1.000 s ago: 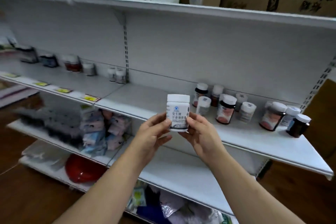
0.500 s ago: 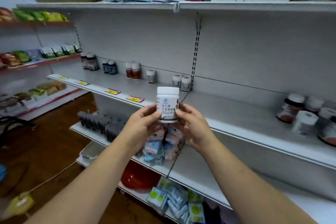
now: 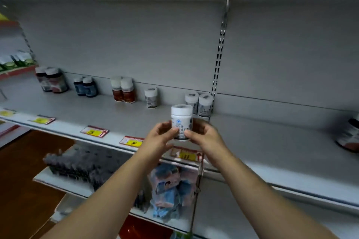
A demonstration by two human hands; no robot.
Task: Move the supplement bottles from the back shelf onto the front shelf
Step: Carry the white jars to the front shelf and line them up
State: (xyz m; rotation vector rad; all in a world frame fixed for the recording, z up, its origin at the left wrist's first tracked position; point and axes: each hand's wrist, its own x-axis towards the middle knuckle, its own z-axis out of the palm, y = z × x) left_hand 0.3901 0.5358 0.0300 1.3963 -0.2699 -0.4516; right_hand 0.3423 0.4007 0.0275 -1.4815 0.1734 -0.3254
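Hands, left (image 3: 158,135) and right (image 3: 202,135), grip 1 upright white bottle (image 3: 181,120) above shelf (image 3: 108,114).

You're in a shop. White retail shelving (image 3: 97,110) with a slotted upright (image 3: 218,60) above your grip, yellow price tags (image 3: 94,131) on the shelf edge left of and below it. Pairs of supplement bottles (image 3: 127,93) stand behind-left, packaged goods (image 3: 171,186) on the tier underneath.
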